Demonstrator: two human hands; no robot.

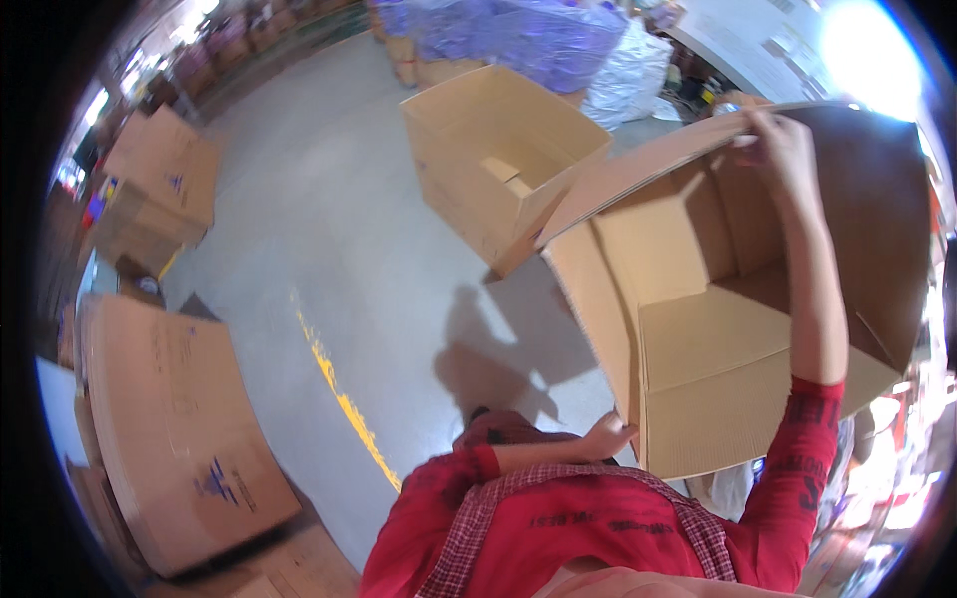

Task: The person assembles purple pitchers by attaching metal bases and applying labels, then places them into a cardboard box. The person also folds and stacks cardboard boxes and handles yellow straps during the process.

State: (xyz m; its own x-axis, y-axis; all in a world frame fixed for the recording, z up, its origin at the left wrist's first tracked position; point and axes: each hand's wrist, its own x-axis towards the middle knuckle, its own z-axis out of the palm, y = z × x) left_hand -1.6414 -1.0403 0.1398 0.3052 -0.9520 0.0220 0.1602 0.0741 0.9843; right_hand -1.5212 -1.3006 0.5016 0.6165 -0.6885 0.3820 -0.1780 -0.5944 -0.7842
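A large open cardboard box (pixel 713 339) is held up in front of me to the right. It is tilted so that its bare inside faces me. My left hand (pixel 608 437) is closed on its lower left edge, close to my waist. Farther up, my right hand (pixel 783 149) grips the box's top edge, with the forearm crossing the opening. Some of the fingers of both hands are hidden by the cardboard. Just beyond stands a second open cardboard box (pixel 503 149) on the floor.
Cardboard boxes stand along the left, one large box (pixel 179 429) near and another stack (pixel 164 189) farther off. A worn yellow line (pixel 344 399) crosses the grey floor. At the back are purple wrapped goods (pixel 528 35) and a white sack (pixel 628 75).
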